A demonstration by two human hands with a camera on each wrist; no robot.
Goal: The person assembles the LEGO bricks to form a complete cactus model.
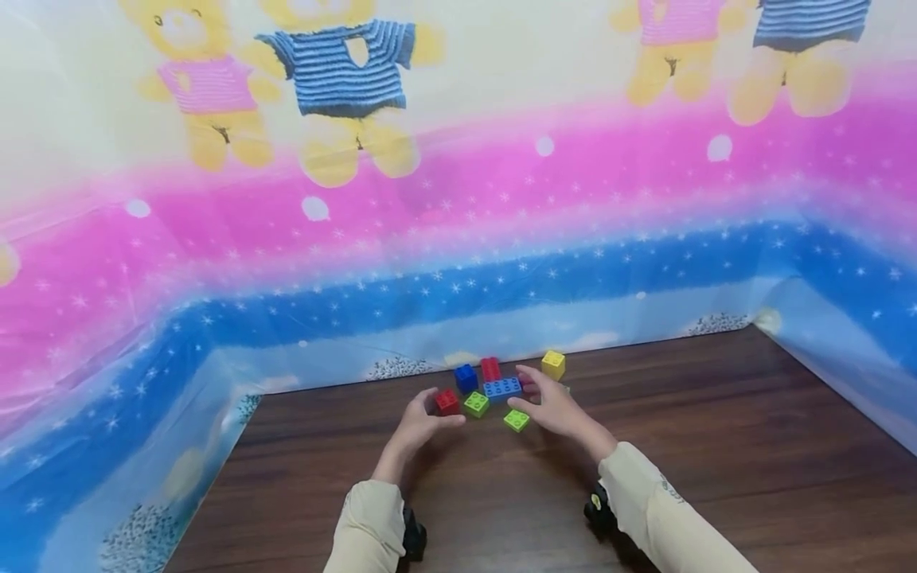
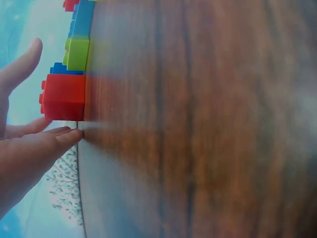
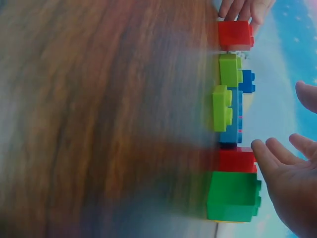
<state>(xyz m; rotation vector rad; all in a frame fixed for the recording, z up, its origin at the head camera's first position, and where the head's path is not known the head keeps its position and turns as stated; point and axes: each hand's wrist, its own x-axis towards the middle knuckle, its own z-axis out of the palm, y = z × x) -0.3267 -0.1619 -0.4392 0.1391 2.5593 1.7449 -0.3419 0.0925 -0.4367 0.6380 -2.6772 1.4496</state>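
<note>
Toy building bricks lie on a dark wooden table. My left hand [image 1: 419,423] curves loosely beside a red brick [image 1: 447,403], its thumb held apart from the other fingers. In the left wrist view the fingers [image 2: 54,141] lie right by that brick's side. My right hand [image 1: 560,408] spreads at the right of the group, fingertips close to a long light-blue brick [image 1: 503,388]. From the right wrist, a green brick [image 3: 230,196] and another red brick [image 3: 235,159] show beside its fingers. Between the hands are two lime-green bricks, one farther back [image 1: 476,404], one nearer [image 1: 517,420].
Behind them stand a dark-blue brick [image 1: 466,378] and a red brick [image 1: 490,368]; a yellow brick [image 1: 553,364] sits at the back right. A printed bear curtain [image 1: 458,302] borders the table's back edge. Wooden tabletop [image 1: 494,509] stretches in front.
</note>
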